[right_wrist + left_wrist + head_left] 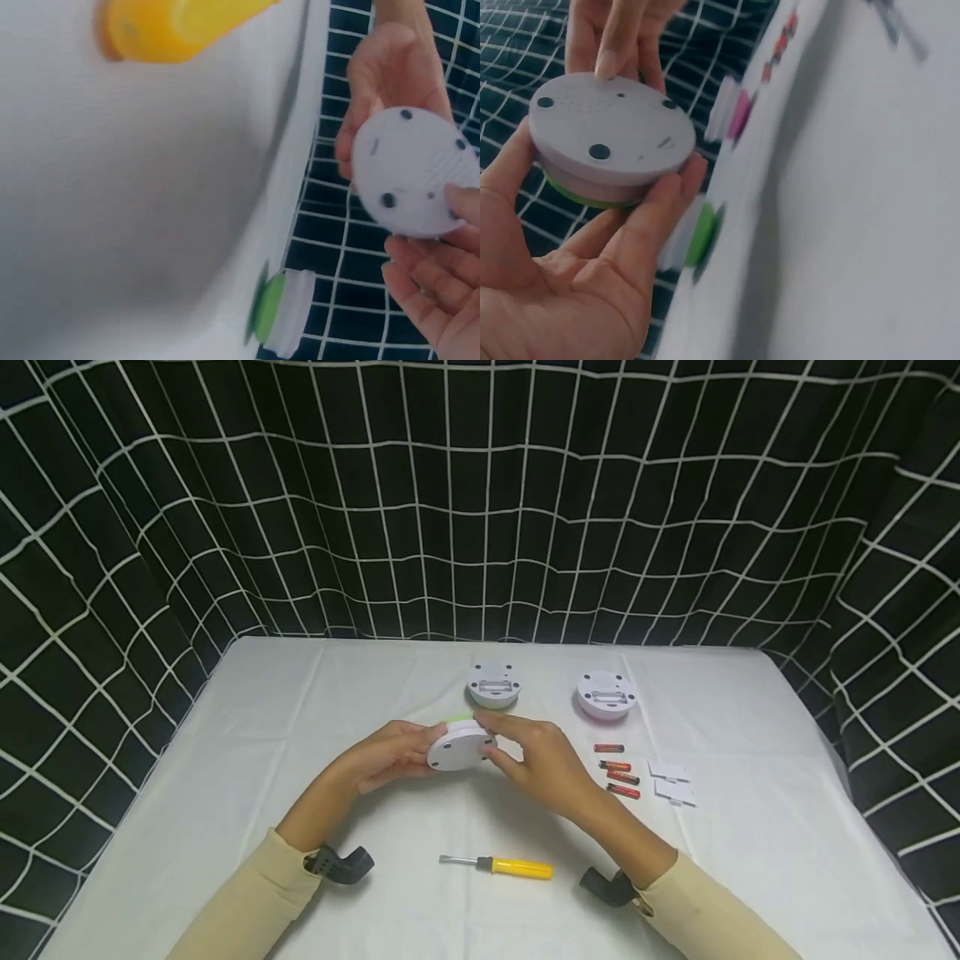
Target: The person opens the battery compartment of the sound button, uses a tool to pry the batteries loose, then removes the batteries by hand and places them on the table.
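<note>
A round white device with a green rim (460, 748) is held up over the table, its flat underside with dark round feet facing me. My left hand (392, 753) grips its edge from the left, thumb on one side and fingers on the other, as the left wrist view shows. From the right, my right hand (542, 762) also holds it, with the thumb (463, 201) pressed on the underside. The device's front face is hidden. On the table below lies a flat-blade screwdriver (517, 867) with a yellow handle.
Two similar round devices, one with green (493, 686) and one with pink (606, 696), lie face down at the back, battery compartments exposed. Several red batteries (623, 777) and two white battery covers (674, 791) lie at the right. A black net-patterned curtain (480, 502) stands behind the table.
</note>
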`<state>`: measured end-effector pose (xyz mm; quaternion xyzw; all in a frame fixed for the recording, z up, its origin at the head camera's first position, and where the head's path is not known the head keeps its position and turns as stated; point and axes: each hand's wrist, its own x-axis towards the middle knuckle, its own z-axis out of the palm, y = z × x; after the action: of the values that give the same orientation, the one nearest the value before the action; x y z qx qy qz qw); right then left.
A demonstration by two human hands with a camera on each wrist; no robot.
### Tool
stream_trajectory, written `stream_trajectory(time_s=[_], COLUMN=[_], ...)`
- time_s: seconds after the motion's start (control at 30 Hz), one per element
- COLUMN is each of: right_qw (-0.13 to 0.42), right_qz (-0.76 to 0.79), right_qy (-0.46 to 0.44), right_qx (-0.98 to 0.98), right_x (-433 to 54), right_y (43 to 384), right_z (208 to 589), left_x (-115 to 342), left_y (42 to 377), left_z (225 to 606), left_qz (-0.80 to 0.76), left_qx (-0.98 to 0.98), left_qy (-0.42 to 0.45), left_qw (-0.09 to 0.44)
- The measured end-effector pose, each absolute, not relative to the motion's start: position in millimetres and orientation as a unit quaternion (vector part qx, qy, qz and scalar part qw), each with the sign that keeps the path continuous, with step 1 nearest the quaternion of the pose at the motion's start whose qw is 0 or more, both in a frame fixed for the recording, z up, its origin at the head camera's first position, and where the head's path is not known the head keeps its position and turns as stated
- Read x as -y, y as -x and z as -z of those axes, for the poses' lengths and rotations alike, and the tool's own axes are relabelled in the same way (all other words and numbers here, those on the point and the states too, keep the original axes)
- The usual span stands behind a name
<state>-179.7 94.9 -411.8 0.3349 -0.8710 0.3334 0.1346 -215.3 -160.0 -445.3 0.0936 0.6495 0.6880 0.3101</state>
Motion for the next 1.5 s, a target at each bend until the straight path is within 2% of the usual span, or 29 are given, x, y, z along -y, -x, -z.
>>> stream_trajectory(time_s=[0.17,0.5,0.67,1.13,1.43,1.5], right_qw=[0.098,0.087,0.058,-0.106,-0.147,-0.154], right_qz=[-0.394,-0.447,-0.466,-0.456,-0.466,-0.467], right_qy=[-0.304,-0.273,-0.242,-0.147,-0.136,-0.132], right_qx=[0.862,0.848,0.849,0.871,0.862,0.861], right_x=[-103,-108,-111,-117,-119,-118], right_y=[181,185,186,193,195,195], right_z=[416,421,426,443,450,451], left_x=[150,141,141,140,142,142], left_y=[207,201,199,200,198,199], left_z=[447,445,449,461,459,459], left_qz=[-0.722,-0.74,-0.729,-0.625,-0.526,-0.524], left_qx=[-0.593,-0.557,-0.578,-0.708,-0.786,-0.782], left_qy=[-0.083,-0.087,-0.078,-0.073,-0.196,-0.216], left_qw=[0.346,0.367,0.359,0.321,0.26,0.259])
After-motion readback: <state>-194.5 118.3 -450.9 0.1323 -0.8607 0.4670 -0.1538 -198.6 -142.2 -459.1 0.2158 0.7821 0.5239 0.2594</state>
